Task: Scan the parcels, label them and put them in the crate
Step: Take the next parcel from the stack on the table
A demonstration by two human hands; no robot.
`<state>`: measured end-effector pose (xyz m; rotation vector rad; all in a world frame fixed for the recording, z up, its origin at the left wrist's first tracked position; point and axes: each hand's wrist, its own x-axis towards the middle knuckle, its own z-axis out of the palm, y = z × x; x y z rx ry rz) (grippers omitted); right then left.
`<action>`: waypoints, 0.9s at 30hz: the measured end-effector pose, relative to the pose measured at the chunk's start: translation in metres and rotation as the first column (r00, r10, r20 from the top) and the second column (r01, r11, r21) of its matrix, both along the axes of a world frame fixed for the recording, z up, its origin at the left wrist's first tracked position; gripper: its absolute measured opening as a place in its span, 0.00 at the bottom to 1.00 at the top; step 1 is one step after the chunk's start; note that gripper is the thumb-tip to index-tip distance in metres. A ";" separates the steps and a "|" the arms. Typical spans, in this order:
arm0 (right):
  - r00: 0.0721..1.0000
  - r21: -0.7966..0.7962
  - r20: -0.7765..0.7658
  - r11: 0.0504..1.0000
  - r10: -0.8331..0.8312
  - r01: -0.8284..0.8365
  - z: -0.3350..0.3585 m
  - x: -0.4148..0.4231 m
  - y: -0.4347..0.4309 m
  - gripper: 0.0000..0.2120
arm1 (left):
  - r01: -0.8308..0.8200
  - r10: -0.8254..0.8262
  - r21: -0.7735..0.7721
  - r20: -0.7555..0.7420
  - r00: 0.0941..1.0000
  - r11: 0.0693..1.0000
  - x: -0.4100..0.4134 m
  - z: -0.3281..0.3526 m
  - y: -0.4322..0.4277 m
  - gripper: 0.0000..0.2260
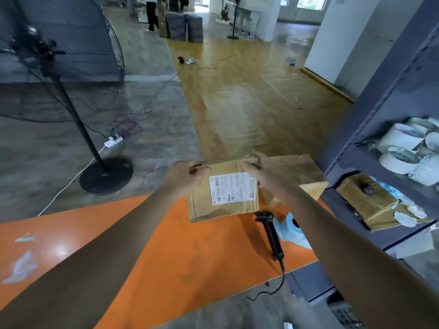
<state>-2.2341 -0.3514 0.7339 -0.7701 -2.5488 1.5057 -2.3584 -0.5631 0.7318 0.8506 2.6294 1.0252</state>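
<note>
Both hands gripped the parcel [223, 193] by its far edge, left hand [187, 175] and right hand [263, 174], above the bench [166, 245]; the scanner [270, 231] lay just nearer, right hand closer.

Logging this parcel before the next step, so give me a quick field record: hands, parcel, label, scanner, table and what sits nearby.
left hand: grip on the parcel's far left corner
right hand: grip on the parcel's far edge
parcel: brown, creased, held by both hands above the table's far edge
shipping label: white, barcoded, stuck on the top face
barcode scanner: black, corded, lying on the table, untouched
table: orange
second brown parcel: right of the held one
label roll: pale blue, beside the scanner
crate: not in view
</note>
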 end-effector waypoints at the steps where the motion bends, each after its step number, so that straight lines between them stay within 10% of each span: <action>1: 1.000 -0.021 -0.004 1.000 0.018 -0.018 -0.005 -0.002 0.000 0.26 | -0.020 0.020 0.004 0.023 1.000 1.000 -0.002 -0.003 -0.002 0.11; 3: 0.999 -0.044 -0.012 0.998 0.039 -0.039 -0.016 -0.008 0.001 0.15 | -0.057 0.057 -0.009 0.050 0.997 0.998 -0.006 -0.010 -0.007 0.13; 12: 0.998 0.226 0.055 0.974 -0.021 0.008 -0.059 -0.008 0.002 0.27 | -0.192 0.212 -0.160 0.114 0.971 0.968 0.010 -0.048 -0.011 0.18; 27: 0.969 0.090 0.246 0.996 -0.016 -0.006 -0.098 0.015 0.000 0.15 | -0.327 0.365 -0.162 0.410 0.836 0.931 0.046 -0.095 -0.008 0.14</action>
